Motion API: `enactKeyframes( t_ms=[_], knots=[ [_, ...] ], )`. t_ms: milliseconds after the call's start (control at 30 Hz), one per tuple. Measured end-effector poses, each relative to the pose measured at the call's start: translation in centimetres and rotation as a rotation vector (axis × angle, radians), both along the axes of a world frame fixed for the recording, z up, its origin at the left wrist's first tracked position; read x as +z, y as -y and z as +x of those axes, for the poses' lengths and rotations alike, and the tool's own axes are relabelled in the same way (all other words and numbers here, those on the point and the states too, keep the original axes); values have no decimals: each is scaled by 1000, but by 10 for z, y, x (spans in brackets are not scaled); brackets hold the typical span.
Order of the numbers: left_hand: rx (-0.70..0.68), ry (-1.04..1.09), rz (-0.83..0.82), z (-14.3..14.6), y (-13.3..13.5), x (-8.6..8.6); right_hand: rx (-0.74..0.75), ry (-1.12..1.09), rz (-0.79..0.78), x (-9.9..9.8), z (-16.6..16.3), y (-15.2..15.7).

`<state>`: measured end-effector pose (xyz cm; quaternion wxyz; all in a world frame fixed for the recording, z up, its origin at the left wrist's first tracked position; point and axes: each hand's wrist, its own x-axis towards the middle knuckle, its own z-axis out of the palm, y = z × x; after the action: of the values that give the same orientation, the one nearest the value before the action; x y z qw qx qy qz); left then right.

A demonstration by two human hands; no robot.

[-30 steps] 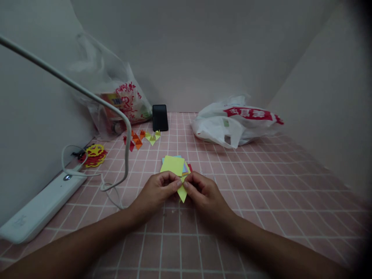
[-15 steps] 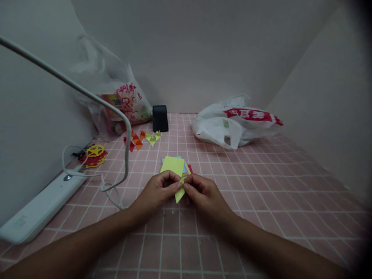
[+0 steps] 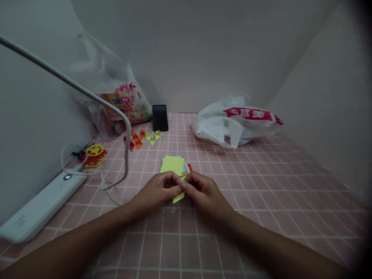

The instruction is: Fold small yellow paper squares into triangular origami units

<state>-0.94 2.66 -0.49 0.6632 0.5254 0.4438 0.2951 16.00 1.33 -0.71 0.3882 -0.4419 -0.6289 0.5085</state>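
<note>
Both hands meet over the middle of the table, pinching one small folded piece of yellow paper (image 3: 178,198). My left hand (image 3: 162,188) grips it between thumb and forefinger from the left. From the other side, the thumb and fingers of my right hand (image 3: 205,192) close on the same paper, the tips nearly touching. Much of the folded paper is hidden by the fingers; a pointed yellow part hangs below them. Just beyond lies a stack of coloured paper squares (image 3: 172,165), yellow on top, with blue, orange and red edges showing.
Folded paper pieces in red, orange and yellow (image 3: 137,141) lie further back, near a black phone (image 3: 160,117). Plastic bags stand left (image 3: 128,100) and right (image 3: 232,122). A white power bank-like bar (image 3: 43,205), cable (image 3: 127,155) and red-yellow cutouts (image 3: 94,155) are at left.
The fingertips have shifted slightly on the yellow paper, and its hanging point has turned a little to the left. Everything else stays in place.
</note>
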Motion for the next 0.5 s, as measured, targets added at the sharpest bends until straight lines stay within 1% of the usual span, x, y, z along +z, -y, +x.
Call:
enactKeyframes(
  t_ms=[100, 200, 333, 400, 500],
  knots=[
    [-42, 1, -18, -2, -1, -2, 5, 4, -25, 1, 1, 0],
    [-49, 13, -52, -4, -2, 0, 4, -9, -68, 1, 2, 0],
    [-14, 65, -130, -4, -1, 6, -5, -167, -130, -1, 2, -2],
    [-3, 97, -146, -4, 0, 7, 0, -261, -189, -1, 1, -3],
    [4, 129, -153, -4, 0, 6, 32, -325, -250, -2, 0, -4]
  ],
)
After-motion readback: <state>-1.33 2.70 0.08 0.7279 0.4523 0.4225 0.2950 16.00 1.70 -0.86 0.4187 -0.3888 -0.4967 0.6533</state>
